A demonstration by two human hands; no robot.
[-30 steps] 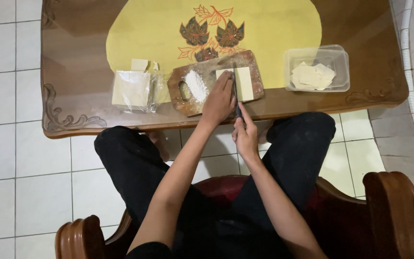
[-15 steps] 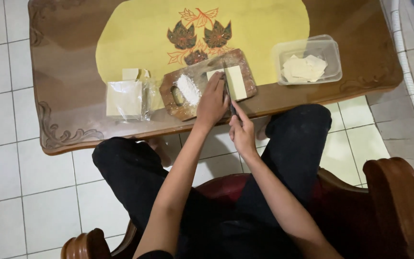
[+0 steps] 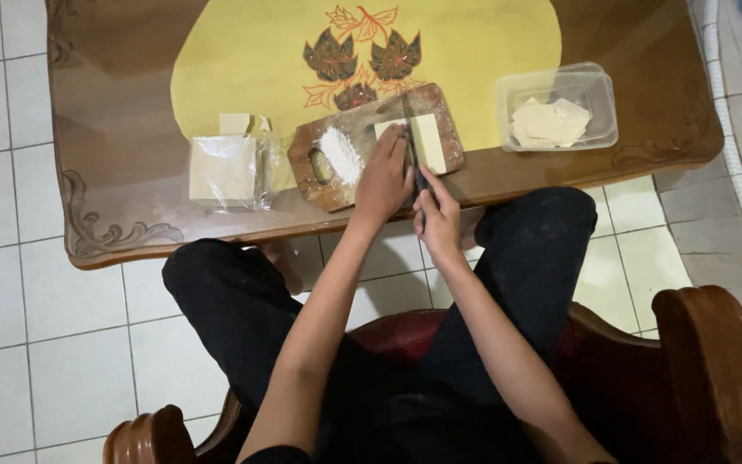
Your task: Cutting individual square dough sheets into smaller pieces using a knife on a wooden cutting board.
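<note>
Wooden table [image 3: 130,198] bears a cutting board [image 3: 337,185]; the left hand [image 3: 384,176] presses flat on the pale sheet [image 3: 427,142], the right hand [image 3: 437,219] clenched round a knife [image 3: 411,142]. Best keep fingertips clear of the blade. Left of the grip lies a clear wrapper packet [image 3: 225,170]; right, a clear tub [image 3: 557,107]

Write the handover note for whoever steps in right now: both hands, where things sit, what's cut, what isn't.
Left hand presses flat on the pale dough sheet on the wooden cutting board.
Right hand grips the knife, blade lying across the sheet.
Flour pile sits on the board's left part.
Clear container, right, holds cut pieces.
Plastic-wrapped stack of sheets lies left of the board, not yet cut.
</note>
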